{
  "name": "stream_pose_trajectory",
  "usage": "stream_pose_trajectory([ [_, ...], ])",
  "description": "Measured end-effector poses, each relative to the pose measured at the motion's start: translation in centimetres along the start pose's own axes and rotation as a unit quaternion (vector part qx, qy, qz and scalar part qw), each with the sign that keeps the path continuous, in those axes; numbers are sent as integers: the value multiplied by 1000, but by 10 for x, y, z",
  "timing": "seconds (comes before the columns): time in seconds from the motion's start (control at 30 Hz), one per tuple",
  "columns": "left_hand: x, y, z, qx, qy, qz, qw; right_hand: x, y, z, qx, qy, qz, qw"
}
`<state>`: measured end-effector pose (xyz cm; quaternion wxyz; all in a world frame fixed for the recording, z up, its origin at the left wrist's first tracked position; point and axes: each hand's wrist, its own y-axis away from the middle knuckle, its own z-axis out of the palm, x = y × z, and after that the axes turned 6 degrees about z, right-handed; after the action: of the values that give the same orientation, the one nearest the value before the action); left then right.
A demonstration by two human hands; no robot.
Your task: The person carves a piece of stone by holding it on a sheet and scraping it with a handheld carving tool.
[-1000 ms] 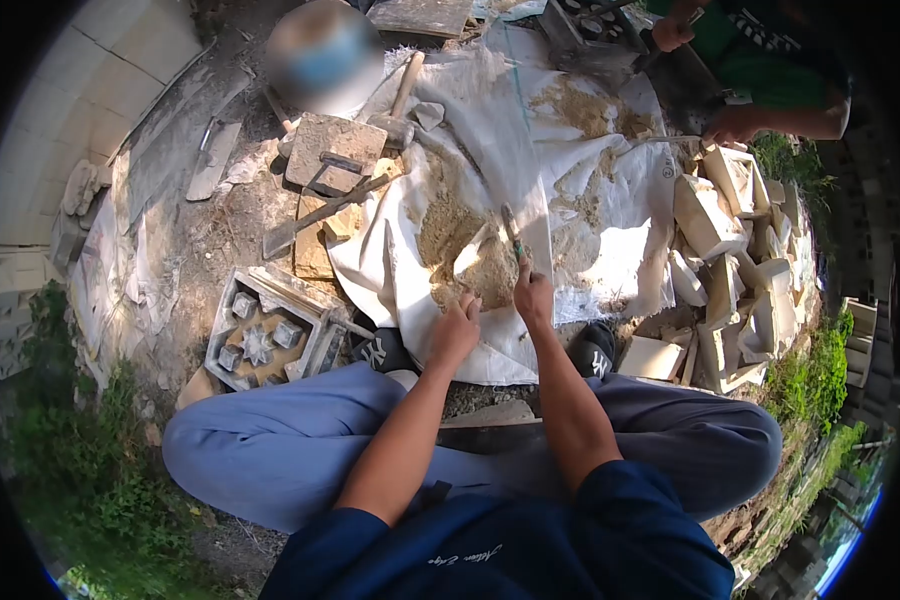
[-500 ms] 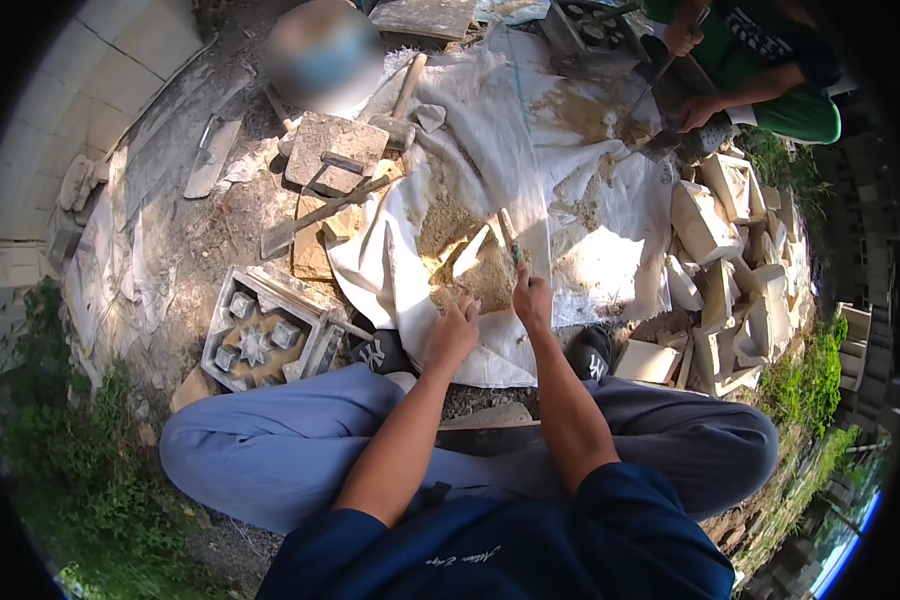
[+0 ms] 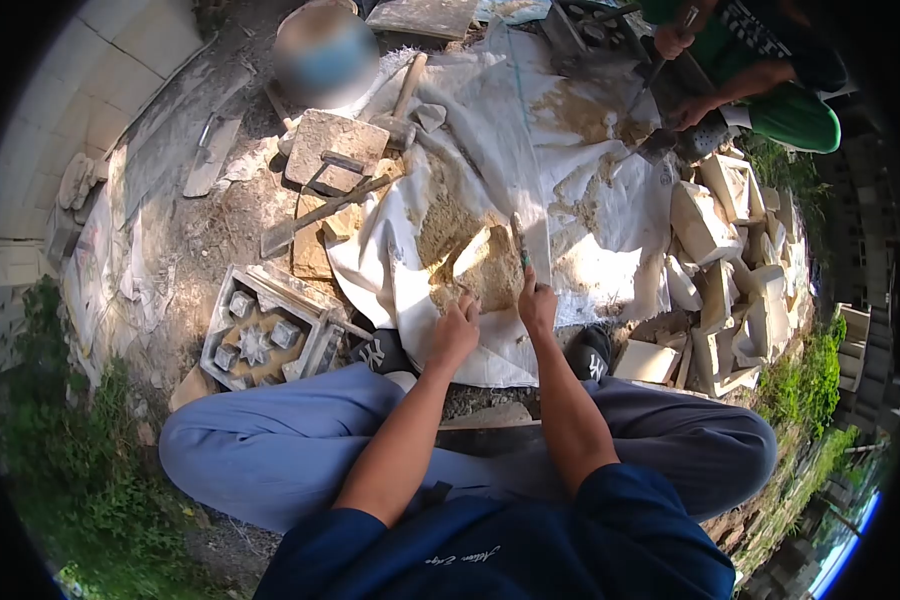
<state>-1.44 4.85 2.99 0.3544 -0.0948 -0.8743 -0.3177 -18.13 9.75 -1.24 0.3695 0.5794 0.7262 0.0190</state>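
Observation:
My right hand (image 3: 537, 305) is closed round a slim stick-like tool (image 3: 519, 238), pale along its length with green near my fingers; its exact kind does not show. My left hand (image 3: 457, 328) is closed at the near edge of a pale, sandy-coloured piece (image 3: 490, 258). Whatever those fingers hold, if anything, is hidden. Loose sand (image 3: 445, 222) lies around the piece on a white woven sheet (image 3: 515, 150) spread in front of my feet. The tool is at the piece's right side; I cannot tell whether they touch.
A metal star-pattern mould (image 3: 255, 340) lies to the left. Beyond it are a square plate with a handle (image 3: 337, 150) and a hammer (image 3: 402, 115). Broken pale blocks (image 3: 730, 280) are piled at right. A co-worker's hands (image 3: 685, 75) hold a tool at upper right.
My right hand and its tool have shifted slightly right and nearer to me, showing more of the sandy piece. My left hand has hardly moved. The co-worker's hands have moved a little.

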Motion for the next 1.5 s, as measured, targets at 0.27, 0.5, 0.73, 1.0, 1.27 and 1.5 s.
stream_pose_trajectory([
  [0.27, 5, 0, -3, -18, 11, -12, 1000, -11, 1, -13, 25, -92, -65, 993],
  [0.5, -2, -4, 0, -28, 21, -39, 999, 16, -5, 7, -11, 11, 32, 999],
  [0.73, 4, 0, -5, -44, 35, -40, 998, -22, 7, -17, -37, -50, 4, 998],
  [1.0, 3, -2, -6, -32, 25, -36, 999, 3, -3, 2, -60, 31, 45, 997],
  [1.27, 3, 1, -4, -31, 36, -35, 998, -25, 2, -14, -1, -66, -28, 997],
  [1.5, 3, -4, -6, -42, 19, -45, 998, -8, 3, -1, -24, 43, 11, 999],
])
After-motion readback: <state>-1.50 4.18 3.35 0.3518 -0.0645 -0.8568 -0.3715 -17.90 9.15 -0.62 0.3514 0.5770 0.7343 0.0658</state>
